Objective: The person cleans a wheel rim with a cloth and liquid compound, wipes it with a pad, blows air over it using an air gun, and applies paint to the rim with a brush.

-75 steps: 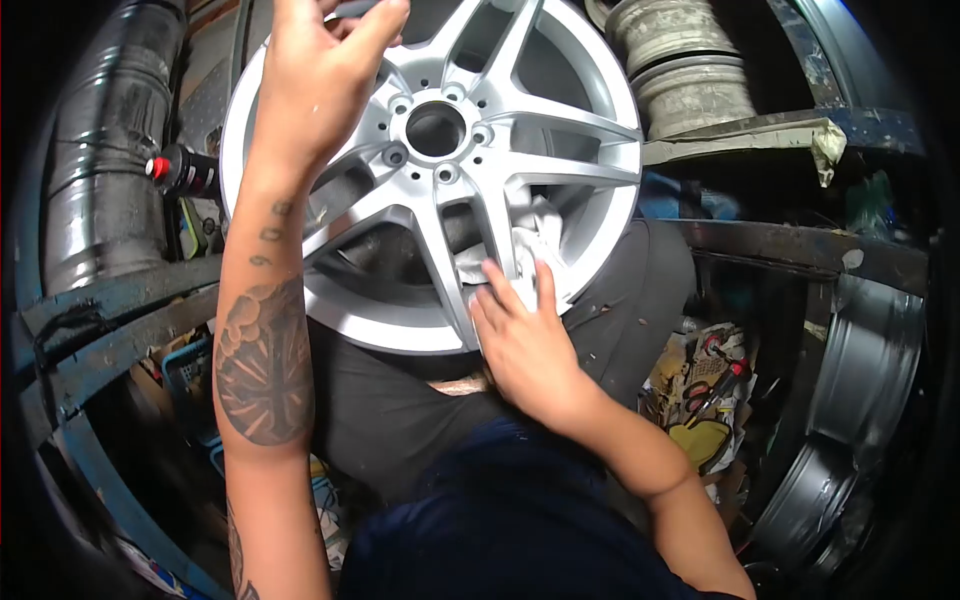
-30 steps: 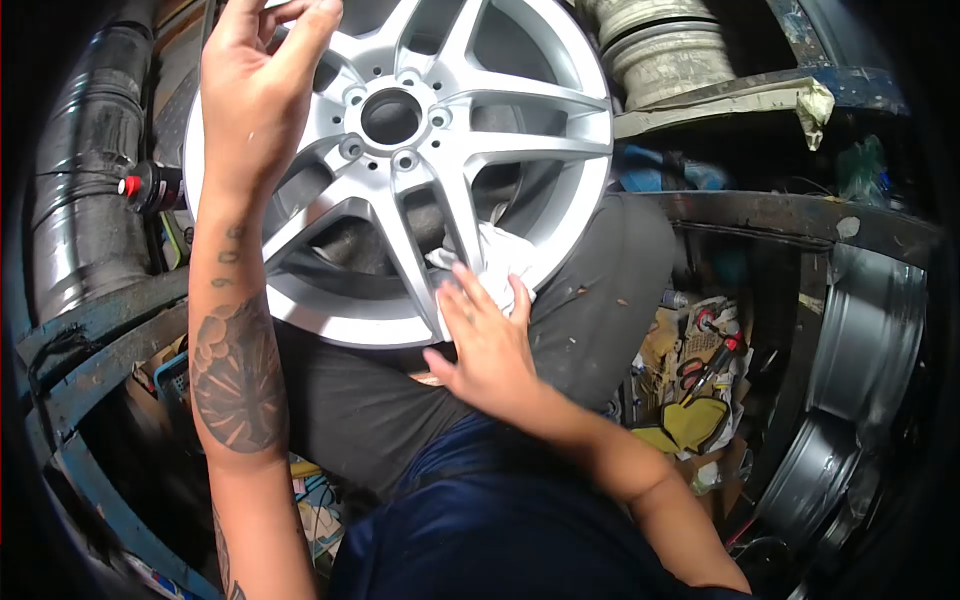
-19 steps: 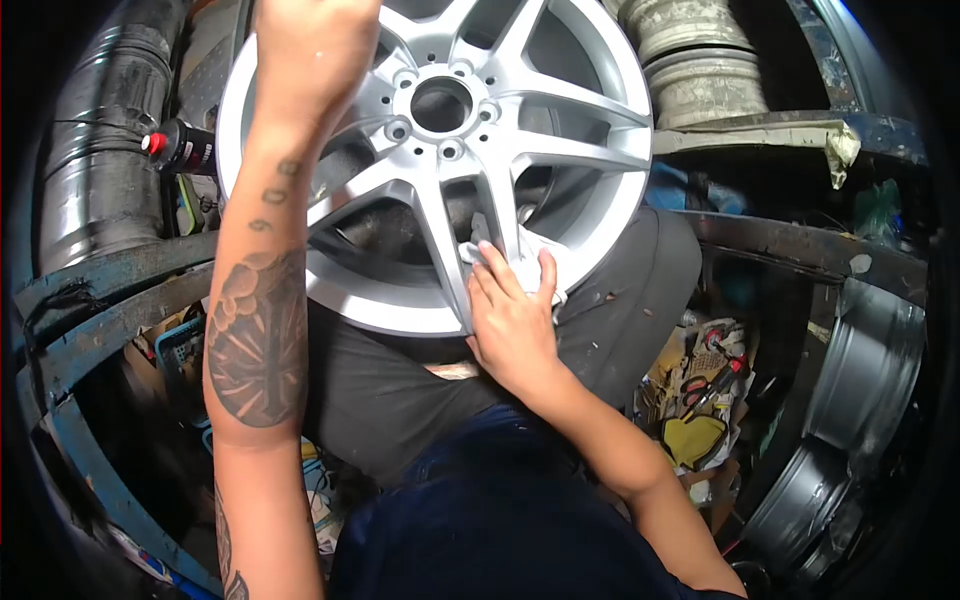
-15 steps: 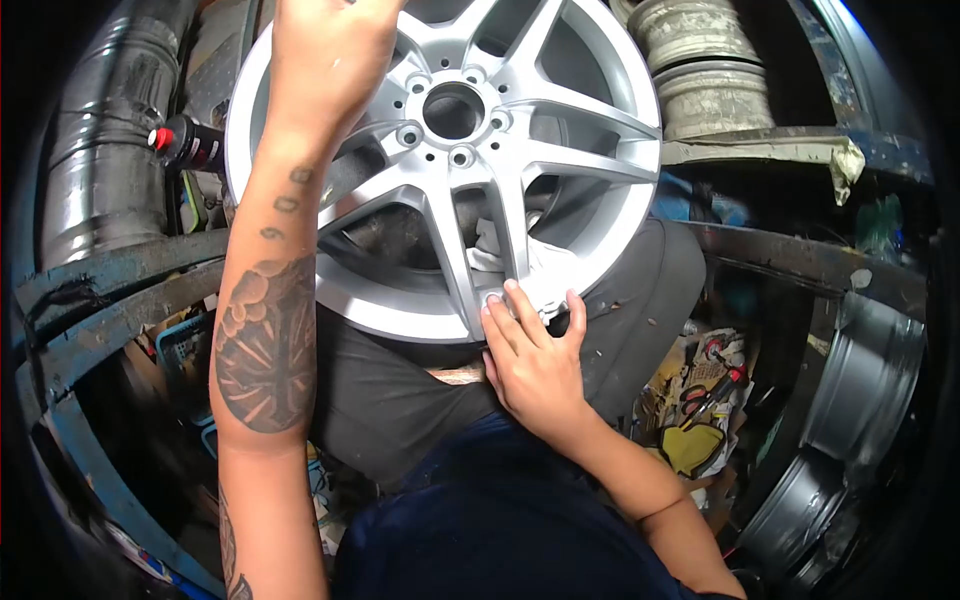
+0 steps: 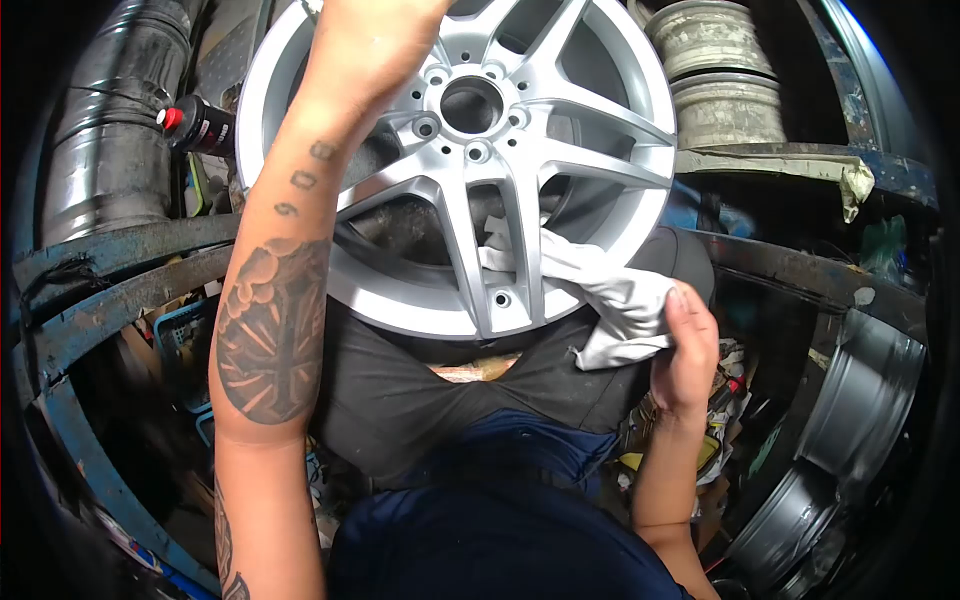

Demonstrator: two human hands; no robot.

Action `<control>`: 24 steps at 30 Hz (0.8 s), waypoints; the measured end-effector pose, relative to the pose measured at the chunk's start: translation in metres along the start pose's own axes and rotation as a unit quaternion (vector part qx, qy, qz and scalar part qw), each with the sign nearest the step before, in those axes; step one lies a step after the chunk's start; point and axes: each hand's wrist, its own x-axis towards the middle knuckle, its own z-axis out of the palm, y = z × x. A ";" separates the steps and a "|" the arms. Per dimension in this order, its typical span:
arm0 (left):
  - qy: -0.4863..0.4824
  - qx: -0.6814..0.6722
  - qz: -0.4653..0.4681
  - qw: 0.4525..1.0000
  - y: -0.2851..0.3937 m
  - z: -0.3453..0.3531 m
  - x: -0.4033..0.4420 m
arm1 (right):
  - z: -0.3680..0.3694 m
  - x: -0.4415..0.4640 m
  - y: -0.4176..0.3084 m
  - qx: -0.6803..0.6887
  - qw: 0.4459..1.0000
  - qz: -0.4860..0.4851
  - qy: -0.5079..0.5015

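A silver alloy wheel [image 5: 520,180] with paired spokes rests tilted over my lap. My right hand [image 5: 688,350], to the right of the wheel's lower rim, pinches one end of a white cloth [image 5: 625,315]. The cloth stretches left across the rim, and its other end lies behind the lower spokes. My left hand [image 5: 380,40] is over the upper left of the wheel, cut off by the top edge of the frame. Its fingers are out of sight, so whether it holds anything is hidden.
A black bottle with a red cap [image 5: 200,128] lies at the left beside shiny metal rims [image 5: 110,130]. Blue metal frame bars [image 5: 130,245] flank my legs. Dusty rims [image 5: 725,105] stand on a shelf at upper right; more silver rims [image 5: 865,400] are at far right.
My right hand has moved off the lower rim to the right and now holds the cloth, which is pulled out across the rim. The wheel and my left hand appear slightly farther right.
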 end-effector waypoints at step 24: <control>0.040 0.222 0.127 0.966 -0.011 -0.020 0.004 | 0.095 0.001 0.008 -0.648 0.638 -0.253 -0.330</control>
